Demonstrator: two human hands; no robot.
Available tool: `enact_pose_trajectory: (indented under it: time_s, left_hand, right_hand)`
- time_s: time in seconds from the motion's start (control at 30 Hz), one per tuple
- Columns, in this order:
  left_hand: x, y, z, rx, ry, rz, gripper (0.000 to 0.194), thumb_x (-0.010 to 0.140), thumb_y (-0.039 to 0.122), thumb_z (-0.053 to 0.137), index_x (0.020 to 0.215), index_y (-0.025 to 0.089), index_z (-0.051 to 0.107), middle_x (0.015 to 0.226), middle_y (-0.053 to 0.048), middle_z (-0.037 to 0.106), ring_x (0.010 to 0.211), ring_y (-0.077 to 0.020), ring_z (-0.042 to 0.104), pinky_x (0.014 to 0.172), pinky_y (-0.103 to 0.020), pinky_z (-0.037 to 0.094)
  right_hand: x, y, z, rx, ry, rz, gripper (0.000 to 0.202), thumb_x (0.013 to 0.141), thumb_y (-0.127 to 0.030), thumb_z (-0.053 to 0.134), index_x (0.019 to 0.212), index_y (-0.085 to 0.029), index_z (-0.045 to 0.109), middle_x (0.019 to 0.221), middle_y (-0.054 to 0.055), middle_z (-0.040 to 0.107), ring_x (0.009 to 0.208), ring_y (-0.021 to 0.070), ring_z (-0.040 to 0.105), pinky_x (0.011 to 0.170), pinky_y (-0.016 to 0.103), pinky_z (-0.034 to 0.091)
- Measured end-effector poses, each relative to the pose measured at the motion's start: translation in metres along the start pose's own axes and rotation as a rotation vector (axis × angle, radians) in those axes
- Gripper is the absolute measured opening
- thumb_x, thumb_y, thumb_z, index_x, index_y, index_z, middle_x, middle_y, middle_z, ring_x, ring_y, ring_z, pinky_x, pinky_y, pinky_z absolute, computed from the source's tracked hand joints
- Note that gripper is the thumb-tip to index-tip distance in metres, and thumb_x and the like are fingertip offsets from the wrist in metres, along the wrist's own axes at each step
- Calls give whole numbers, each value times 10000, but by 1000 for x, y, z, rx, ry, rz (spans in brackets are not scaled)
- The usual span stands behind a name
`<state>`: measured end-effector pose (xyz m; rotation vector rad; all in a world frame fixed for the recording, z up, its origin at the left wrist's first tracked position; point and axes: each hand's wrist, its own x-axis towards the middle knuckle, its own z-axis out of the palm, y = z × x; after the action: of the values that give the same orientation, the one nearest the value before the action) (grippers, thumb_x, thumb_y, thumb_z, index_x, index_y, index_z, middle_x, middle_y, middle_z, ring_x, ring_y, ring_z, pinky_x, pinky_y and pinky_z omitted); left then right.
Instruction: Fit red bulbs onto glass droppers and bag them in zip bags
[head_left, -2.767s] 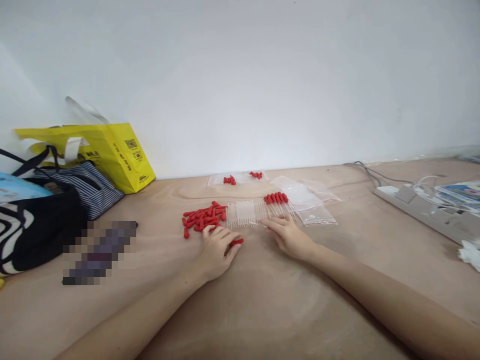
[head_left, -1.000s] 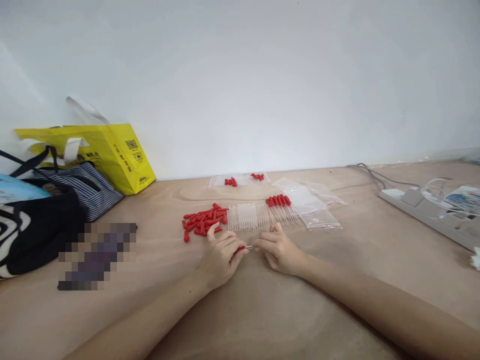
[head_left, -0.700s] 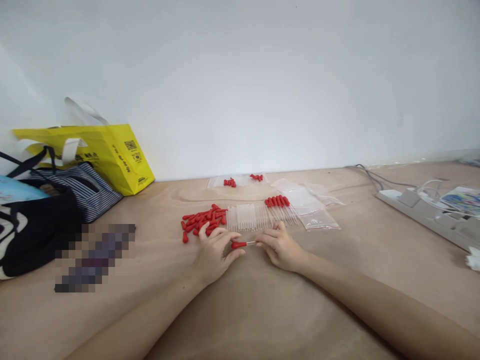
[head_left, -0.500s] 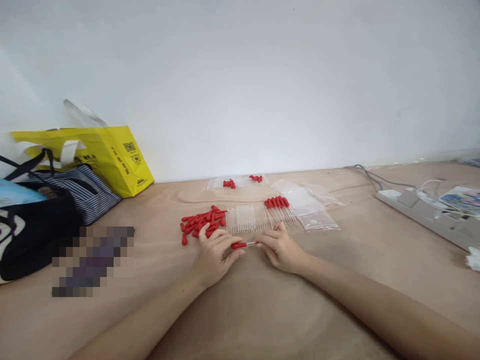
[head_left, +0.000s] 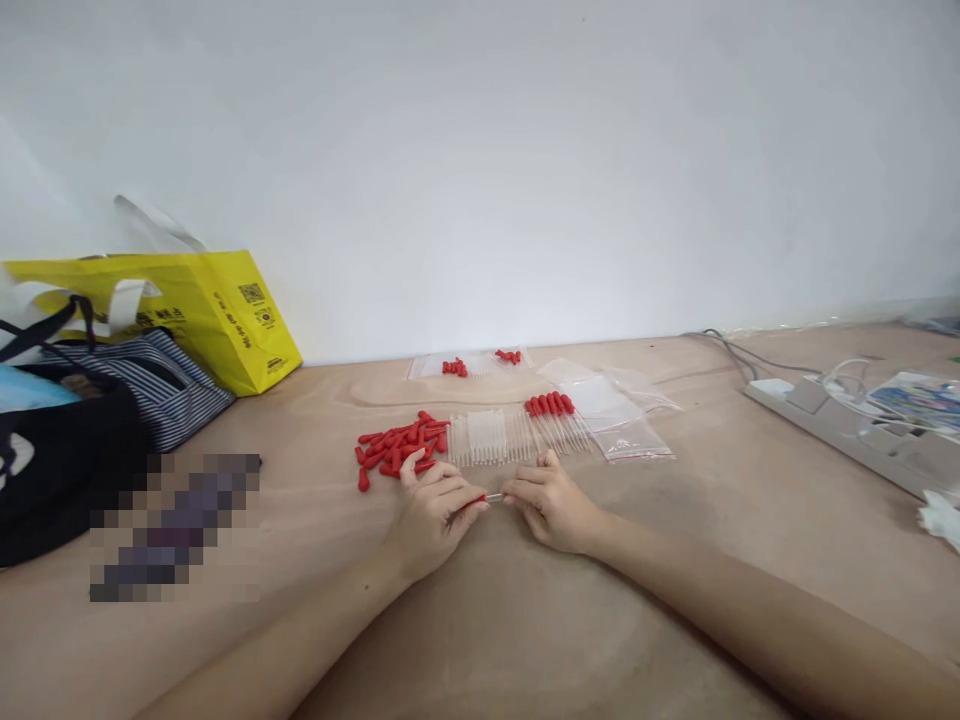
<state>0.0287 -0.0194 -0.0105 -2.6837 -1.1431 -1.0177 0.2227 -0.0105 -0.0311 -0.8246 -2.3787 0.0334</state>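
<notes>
Between the thumb and fingers of my left hand (head_left: 427,512) is a red rubber bulb (head_left: 475,500), mostly covered by the fingers. My right hand (head_left: 553,505) pinches a thin clear dropper tube (head_left: 494,497), whose other end meets the bulb; the join itself is hidden. Just beyond my left hand lies a loose pile of red bulbs (head_left: 405,438). A row of clear tubes (head_left: 484,438) lies side by side in front of both hands. To its right several droppers with red bulbs fitted (head_left: 551,404) lie slanted in a row.
Clear zip bags (head_left: 626,430) lie right of the droppers. Further back, another bag (head_left: 427,366) has red bulbs on it or in it. On the left are a yellow bag (head_left: 266,345), a striped pouch (head_left: 187,400) and a black bag (head_left: 82,480). A power strip (head_left: 832,430) with cables lies right.
My left fingers have closed further over the red bulb, so less of it shows. The hands are slightly closer together, and the whole view has shifted a little.
</notes>
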Motion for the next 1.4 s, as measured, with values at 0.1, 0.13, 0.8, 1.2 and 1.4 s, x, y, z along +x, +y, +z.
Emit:
enact_pose_trajectory:
  time_s: [0.1, 0.13, 0.8, 1.2, 1.4]
  left_hand:
    - [0, -1, 1, 6, -18, -37, 119, 800, 278, 506, 765, 253, 618, 664, 53, 658, 725, -135, 553, 993, -467, 35]
    - [0, -2, 1, 10, -23, -53, 119, 802, 280, 505, 769, 253, 616, 674, 51, 658, 726, -136, 553, 992, -471, 33]
    - [-3, -12, 1, 203, 35, -123, 134, 788, 277, 491, 894, 261, 571, 898, -1, 631, 901, -182, 534, 948, -447, 165]
    - [-1, -10, -1, 181, 25, -133, 109, 778, 248, 496, 768, 259, 604, 840, 13, 644, 847, -170, 552, 972, -473, 109]
    - [-2, -11, -1, 183, 5, -138, 123, 784, 265, 491, 742, 261, 606, 844, 12, 642, 847, -172, 550, 977, -484, 94]
  right_hand:
    - [2, 1, -2, -12, -16, -3, 193, 839, -140, 382, 854, -145, 574, 719, 22, 589, 651, 104, 464, 679, 279, 211]
    - [3, 1, -3, -24, -22, 0, 195, 842, -145, 384, 858, -150, 578, 724, 22, 590, 658, 105, 464, 682, 280, 212]
    - [13, 84, -36, -186, 74, 930, 207, 768, -199, 449, 904, -133, 589, 783, 66, 638, 713, 155, 565, 603, 215, 349]
    - [28, 85, -23, -197, -22, 936, 167, 721, -156, 466, 770, -146, 626, 769, 79, 650, 751, 164, 587, 610, 202, 366]
    - [28, 83, -24, -215, -34, 938, 192, 741, -174, 444, 797, -133, 623, 782, 88, 650, 774, 178, 589, 622, 216, 377]
